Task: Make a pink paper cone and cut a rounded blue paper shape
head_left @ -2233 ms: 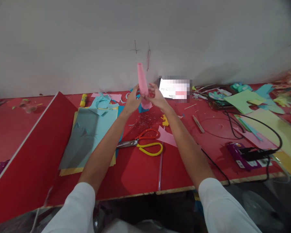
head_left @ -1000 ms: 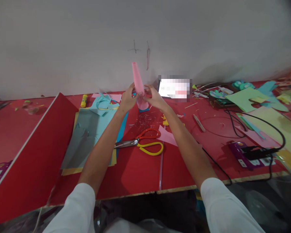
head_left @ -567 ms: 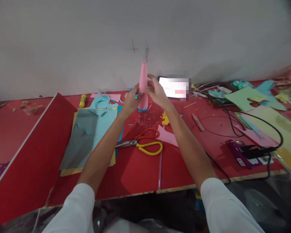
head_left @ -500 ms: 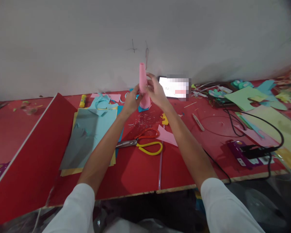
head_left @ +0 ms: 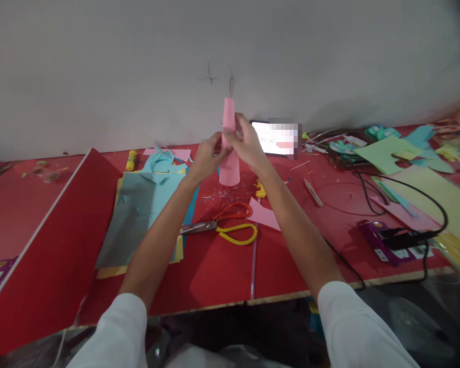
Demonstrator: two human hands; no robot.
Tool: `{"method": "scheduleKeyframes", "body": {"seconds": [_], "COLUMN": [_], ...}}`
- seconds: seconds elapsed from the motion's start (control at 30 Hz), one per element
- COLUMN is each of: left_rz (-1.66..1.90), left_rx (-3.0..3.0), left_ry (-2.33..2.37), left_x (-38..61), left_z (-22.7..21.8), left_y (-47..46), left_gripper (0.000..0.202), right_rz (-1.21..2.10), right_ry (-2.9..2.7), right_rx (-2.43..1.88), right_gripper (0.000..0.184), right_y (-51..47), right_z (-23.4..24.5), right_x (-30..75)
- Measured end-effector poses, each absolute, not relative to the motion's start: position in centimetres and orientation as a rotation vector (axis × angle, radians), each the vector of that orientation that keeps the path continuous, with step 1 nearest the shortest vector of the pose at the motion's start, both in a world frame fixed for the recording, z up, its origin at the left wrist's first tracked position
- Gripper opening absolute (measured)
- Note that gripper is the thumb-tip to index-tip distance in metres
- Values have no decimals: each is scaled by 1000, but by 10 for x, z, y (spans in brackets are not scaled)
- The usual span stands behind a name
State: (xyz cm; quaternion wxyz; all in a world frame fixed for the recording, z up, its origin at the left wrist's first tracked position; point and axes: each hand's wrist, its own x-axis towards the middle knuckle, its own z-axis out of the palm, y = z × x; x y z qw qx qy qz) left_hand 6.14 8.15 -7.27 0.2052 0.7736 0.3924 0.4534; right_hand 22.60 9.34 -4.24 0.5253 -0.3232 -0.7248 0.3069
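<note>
A pink paper cone (head_left: 230,171), narrow at the top and wide at the bottom, stands upright between my hands. My left hand (head_left: 207,156) pinches its left side near the middle. My right hand (head_left: 247,143) is closed round the right side, thumb across the front and the other fingers partly hidden behind. Below the cone lie fine paper scraps (head_left: 226,196) and large scissors (head_left: 218,225) with one red and one yellow handle. A pink paper piece (head_left: 265,214) sits beside the scissors.
Blue and yellow sheets (head_left: 138,220) lie left, with a yellow glue stick (head_left: 131,160) behind. A red board (head_left: 57,245) slants up at far left. A lit phone (head_left: 274,137) leans on the wall. Right are a cutter (head_left: 313,193), a purple power strip (head_left: 387,245) and green paper (head_left: 387,156).
The pink cone has turned in my hands and come slightly lower and nearer, its wide end now facing down. The blue piece seen by its base is mostly hidden now.
</note>
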Motion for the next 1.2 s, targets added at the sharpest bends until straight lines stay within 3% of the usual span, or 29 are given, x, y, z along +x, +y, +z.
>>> {"method": "scheduleKeyframes", "body": {"seconds": [0.2, 0.47, 0.83, 1.2], "left_rz": [1208, 1241, 1216, 1219], "left_rx": [2145, 2092, 2132, 2227], "left_ry": [1001, 1145, 1167, 1130], "left_x": [70, 66, 64, 70], "left_z": [-73, -82, -84, -79], "left_y": [74, 82, 80, 73], "left_gripper": [40, 39, 40, 35], "right_rz": [754, 689, 717, 687], "right_ry": [-1710, -1616, -1609, -1631], "right_rx": [-783, -830, -941, -857], "right_gripper": [38, 32, 48, 36], "right_y": [84, 104, 115, 110], "right_z": [-32, -54, -63, -54], "right_x": [232, 236, 241, 239]}}
